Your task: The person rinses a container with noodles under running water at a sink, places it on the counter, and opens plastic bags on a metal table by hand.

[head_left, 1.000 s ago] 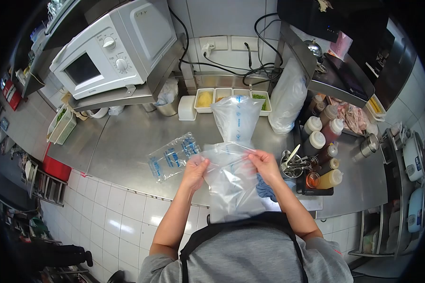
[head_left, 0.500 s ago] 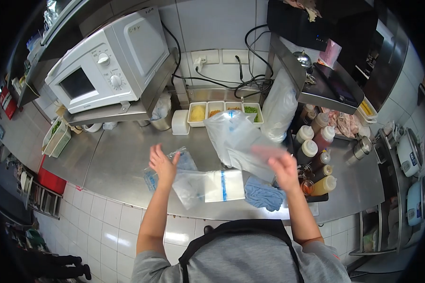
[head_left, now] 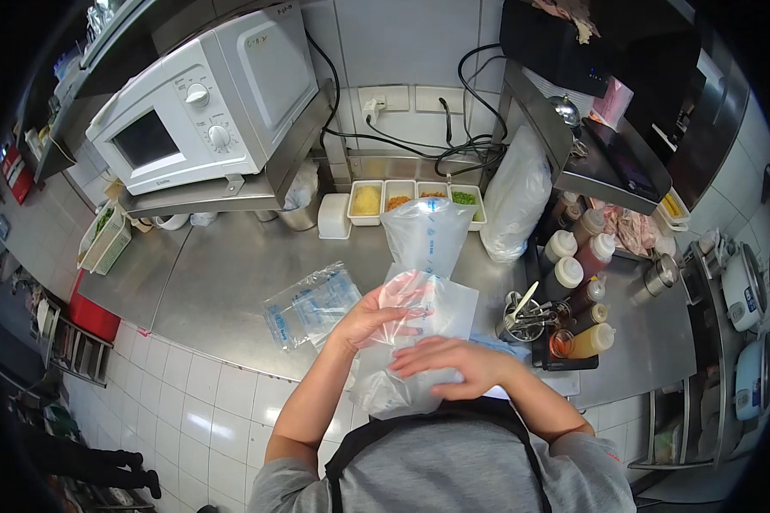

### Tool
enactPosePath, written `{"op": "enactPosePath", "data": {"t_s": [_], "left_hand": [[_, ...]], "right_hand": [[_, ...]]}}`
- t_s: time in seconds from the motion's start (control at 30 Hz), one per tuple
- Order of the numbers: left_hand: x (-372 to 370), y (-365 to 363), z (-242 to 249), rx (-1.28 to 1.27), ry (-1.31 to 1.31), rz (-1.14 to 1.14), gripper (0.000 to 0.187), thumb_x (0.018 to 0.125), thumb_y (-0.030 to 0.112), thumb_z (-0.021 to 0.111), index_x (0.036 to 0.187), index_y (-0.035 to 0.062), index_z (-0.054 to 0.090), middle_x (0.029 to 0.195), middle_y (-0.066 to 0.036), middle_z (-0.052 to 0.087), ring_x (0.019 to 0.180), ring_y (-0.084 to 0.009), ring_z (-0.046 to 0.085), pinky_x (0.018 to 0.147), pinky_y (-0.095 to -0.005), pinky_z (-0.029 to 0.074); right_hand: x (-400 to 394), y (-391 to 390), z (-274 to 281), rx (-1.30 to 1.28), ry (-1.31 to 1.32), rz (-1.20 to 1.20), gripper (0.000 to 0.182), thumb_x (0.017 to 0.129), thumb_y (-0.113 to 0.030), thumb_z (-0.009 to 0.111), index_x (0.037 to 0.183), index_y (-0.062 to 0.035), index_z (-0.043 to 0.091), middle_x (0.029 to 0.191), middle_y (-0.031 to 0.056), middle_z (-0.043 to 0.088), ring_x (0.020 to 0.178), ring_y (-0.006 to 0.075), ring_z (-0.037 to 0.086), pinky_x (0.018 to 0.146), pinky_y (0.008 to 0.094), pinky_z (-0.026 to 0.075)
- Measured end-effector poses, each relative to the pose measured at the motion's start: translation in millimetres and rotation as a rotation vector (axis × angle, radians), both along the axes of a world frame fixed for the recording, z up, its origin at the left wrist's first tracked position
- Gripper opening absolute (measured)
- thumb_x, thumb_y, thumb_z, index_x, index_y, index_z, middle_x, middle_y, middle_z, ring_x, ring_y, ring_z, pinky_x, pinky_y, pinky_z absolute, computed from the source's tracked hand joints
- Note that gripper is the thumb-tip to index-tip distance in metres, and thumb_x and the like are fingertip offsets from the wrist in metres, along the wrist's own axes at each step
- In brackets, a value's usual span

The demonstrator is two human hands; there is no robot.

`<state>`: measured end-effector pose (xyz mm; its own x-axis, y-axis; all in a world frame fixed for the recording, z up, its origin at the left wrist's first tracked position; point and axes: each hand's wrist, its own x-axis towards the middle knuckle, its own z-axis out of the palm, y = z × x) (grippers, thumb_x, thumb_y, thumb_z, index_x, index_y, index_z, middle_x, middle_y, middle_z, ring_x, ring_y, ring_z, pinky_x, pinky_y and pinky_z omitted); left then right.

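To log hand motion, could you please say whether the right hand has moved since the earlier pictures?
Yes, the right hand moved leftward, away from the black bottle tray, and nearer the apron.

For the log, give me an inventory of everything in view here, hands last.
Microwave: one, white, upper left
Food containers: four, white, back of counter
Printed plastic bag: one, translucent with blue, beyond the hands
Plastic at the hands: count unclear, translucent
Flat plastic packaging: count unclear, clear with blue, left of the hands
Bagged bundle: one, white, back right
Squeeze bottles: several, mixed colours, right
Utensil holder: one, metallic, beside bottles
Counter: steel, centre
Basket: pale, far left
Cables: several, black, back wall
Smaller shelf items: too unclear to count
Left hand: one, at the plastic
Right hand: one, over the plastic
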<state>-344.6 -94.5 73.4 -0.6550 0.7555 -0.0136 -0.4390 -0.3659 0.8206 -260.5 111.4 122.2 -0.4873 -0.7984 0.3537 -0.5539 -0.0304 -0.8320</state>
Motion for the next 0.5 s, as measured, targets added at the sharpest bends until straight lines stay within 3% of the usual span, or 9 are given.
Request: {"op": "enactPosePath", "data": {"t_s": [0.03,0.1,0.2,0.3,0.4,0.5], "left_hand": [[2,-1,3,0.026,0.012,0.008,0.067,0.083,0.002,0.057,0.14,0.0132,0.023,0.139,-0.014,0.035,0.12,-0.0332,0.044,0.089,-0.046,0.046],[9,-2,15,0.08,0.036,0.024,0.065,0.084,0.0,0.054,0.14,0.0125,0.024,0.139,-0.013,0.034,0.118,-0.033,0.047,0.088,-0.0448,0.047],[12,0,27,0.072,0.105,0.033,0.065,0.083,0.0,0.055,0.139,0.0122,0.025,0.141,-0.013,0.031,0.117,-0.0338,0.047,0.088,-0.0452,0.047],[6,0,25,0.074,0.172,0.068,0.062,0.083,0.0,0.055,0.138,0.0084,0.028,0.138,-0.012,0.036,0.116,-0.0287,0.049,0.09,-0.0401,0.046],[-11,-1,17,0.049,0.278,0.191,0.05,0.083,0.004,0.058,0.13,0.0024,0.04,0.125,-0.012,0.051,0.111,-0.0223,0.053,0.091,-0.034,0.045],[-17,4,19,-0.194,0.29,0.345,0.03,0.084,0.01,0.061,0.112,-0.001,0.057,0.107,-0.011,0.062,0.102,-0.0171,0.058,0.089,-0.0309,0.045]], "right_hand": [[-2,9,8,-0.101,-0.05,-0.033,0.036,0.073,-0.008,0.056,0.109,-0.0053,0.059,0.121,0.0119,0.055,0.121,0.0293,0.043,0.099,0.042,0.032],[-16,27,4,-0.239,0.285,-0.543,0.038,0.074,-0.015,0.065,0.109,-0.0019,0.059,0.114,0.0155,0.058,0.111,0.0292,0.051,0.095,0.0383,0.037],[-34,18,-3,-0.217,0.172,-1.102,0.038,0.073,-0.016,0.07,0.106,-0.0007,0.06,0.105,0.0128,0.061,0.099,0.0227,0.057,0.089,0.0336,0.041],[-48,26,-29,-0.366,-0.661,-0.821,0.025,0.077,-0.011,0.069,0.099,0.0003,0.062,0.1,0.0052,0.06,0.088,0.0116,0.056,0.077,0.0204,0.042],[-55,28,-38,-0.343,-0.349,-0.866,0.013,0.077,-0.007,0.068,0.087,0.0022,0.065,0.081,0.0016,0.056,0.076,0.0066,0.052,0.069,0.0196,0.042],[-55,24,-36,-0.234,-0.232,-0.894,0.009,0.076,-0.007,0.069,0.078,0.001,0.066,0.074,0.0001,0.051,0.068,0.0073,0.049,0.063,0.0209,0.04]]}}
